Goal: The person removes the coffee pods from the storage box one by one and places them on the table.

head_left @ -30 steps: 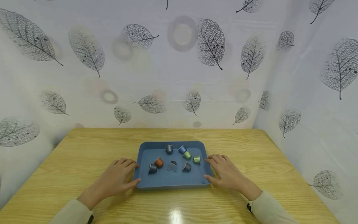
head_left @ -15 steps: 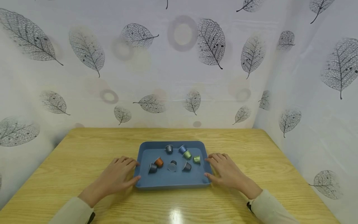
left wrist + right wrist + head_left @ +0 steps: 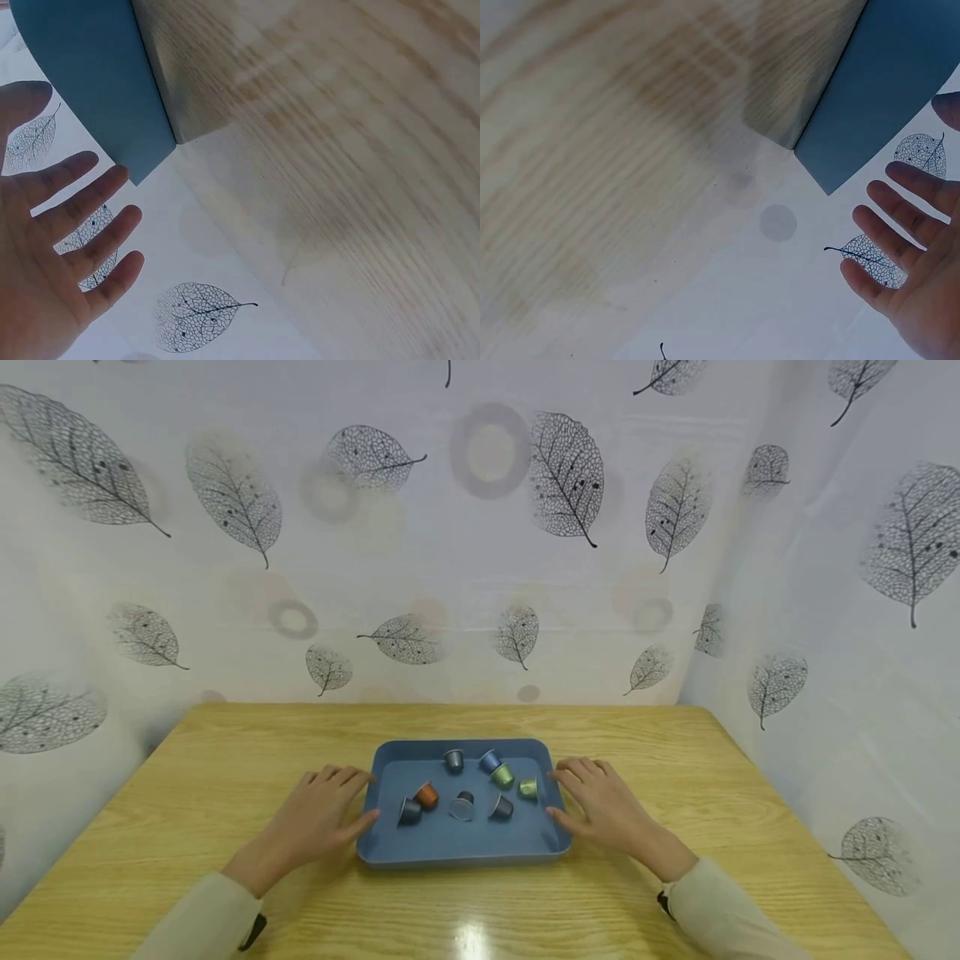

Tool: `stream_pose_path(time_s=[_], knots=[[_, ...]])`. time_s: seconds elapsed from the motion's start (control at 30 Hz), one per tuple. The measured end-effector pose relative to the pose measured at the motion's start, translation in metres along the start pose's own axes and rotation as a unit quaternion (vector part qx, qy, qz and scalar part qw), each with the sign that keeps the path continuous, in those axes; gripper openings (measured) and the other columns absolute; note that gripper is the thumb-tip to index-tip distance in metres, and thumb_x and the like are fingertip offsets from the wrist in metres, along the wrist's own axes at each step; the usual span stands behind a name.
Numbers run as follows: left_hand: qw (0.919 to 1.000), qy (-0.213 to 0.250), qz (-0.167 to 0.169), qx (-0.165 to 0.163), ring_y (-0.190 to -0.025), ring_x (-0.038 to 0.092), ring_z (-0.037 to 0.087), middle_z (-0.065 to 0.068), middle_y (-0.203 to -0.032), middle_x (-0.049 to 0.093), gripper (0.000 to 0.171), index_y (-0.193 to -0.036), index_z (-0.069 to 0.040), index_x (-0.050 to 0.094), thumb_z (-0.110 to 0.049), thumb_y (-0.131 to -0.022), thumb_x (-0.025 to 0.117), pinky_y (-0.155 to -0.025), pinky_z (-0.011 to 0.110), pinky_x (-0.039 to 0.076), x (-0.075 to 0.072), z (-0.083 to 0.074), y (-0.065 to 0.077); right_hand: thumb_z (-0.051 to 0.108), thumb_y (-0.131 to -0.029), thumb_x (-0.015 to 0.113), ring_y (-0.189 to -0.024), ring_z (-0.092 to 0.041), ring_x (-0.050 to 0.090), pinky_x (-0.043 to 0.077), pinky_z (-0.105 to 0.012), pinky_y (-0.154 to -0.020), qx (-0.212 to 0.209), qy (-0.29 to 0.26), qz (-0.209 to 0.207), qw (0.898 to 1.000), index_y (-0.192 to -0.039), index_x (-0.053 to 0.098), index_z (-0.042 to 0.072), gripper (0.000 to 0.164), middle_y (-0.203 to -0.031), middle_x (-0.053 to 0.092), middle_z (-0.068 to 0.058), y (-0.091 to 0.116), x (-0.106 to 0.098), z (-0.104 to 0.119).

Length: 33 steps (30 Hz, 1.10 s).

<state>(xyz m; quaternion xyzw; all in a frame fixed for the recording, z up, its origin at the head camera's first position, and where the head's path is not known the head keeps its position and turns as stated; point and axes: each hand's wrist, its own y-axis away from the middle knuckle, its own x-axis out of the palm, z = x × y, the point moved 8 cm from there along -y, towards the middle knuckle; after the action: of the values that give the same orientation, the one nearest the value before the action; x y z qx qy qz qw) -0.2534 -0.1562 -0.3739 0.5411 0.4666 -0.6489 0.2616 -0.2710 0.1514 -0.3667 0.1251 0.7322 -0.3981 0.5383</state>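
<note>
A blue-grey rectangular tray [image 3: 465, 845] rests on the wooden table and holds several coffee capsules. Among them are an orange capsule [image 3: 427, 796], a blue capsule [image 3: 490, 761], a green capsule [image 3: 502, 776] and a dark grey capsule [image 3: 409, 812]. At the tray's left side is my left hand [image 3: 315, 818], its thumb and fingertips over the rim. My right hand [image 3: 603, 806] mirrors it on the opposite side. Both wrist views show the fingers spread and fairly straight beside the tray's outer wall [image 3: 97, 82]. Whether the fingertips touch the rim is unclear.
The wooden table [image 3: 247, 735] extends around the tray on all sides. A white curtain [image 3: 450, 552] with a leaf pattern hangs behind the table and along its sides.
Both hands have shifted slightly away from me along the tray's sides, with the thumbs now farther up the rim. Tray and capsules look unmoved.
</note>
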Motion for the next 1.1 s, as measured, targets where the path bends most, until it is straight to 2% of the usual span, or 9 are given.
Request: stream_pose_path(time_s=[0.4,0.67,1.1], knots=[[0.9993,0.002,-0.014,-0.035,-0.105,0.053,0.031,0.009,-0.117,0.058,0.050,-0.122,-0.010,0.056,-0.044,-0.085,0.058,-0.083,0.050,0.043,0.001,0.010,-0.013,0.040,-0.078,0.067,-0.103,-0.023,0.056,0.043,-0.045,-0.086,-0.013,-0.001,-0.005,1.000,-0.113,0.060,0.008,0.048,-0.112,0.060,-0.006,-0.016,0.002,0.000],[0.9984,-0.002,-0.014,-0.054,-0.106,0.053,0.034,0.011,-0.118,0.058,0.052,-0.124,-0.010,0.054,-0.043,-0.085,0.058,-0.084,0.051,0.042,0.008,0.015,-0.017,0.039,-0.079,0.067,-0.106,-0.022,0.055,0.042,-0.045,-0.091,-0.007,-0.007,0.027,1.000,-0.117,0.059,0.010,0.049,-0.113,0.060,-0.004,-0.023,0.010,0.002],[0.9982,-0.019,0.001,-0.057,-0.105,0.054,0.034,0.012,-0.116,0.058,0.050,-0.120,-0.007,0.056,-0.044,-0.085,0.058,-0.084,0.051,0.043,0.021,0.014,-0.021,0.038,-0.078,0.068,-0.105,-0.024,0.054,0.041,-0.046,-0.090,-0.013,0.004,0.056,0.998,-0.117,0.058,0.008,0.051,-0.112,0.060,-0.005,-0.025,0.023,0.004]])
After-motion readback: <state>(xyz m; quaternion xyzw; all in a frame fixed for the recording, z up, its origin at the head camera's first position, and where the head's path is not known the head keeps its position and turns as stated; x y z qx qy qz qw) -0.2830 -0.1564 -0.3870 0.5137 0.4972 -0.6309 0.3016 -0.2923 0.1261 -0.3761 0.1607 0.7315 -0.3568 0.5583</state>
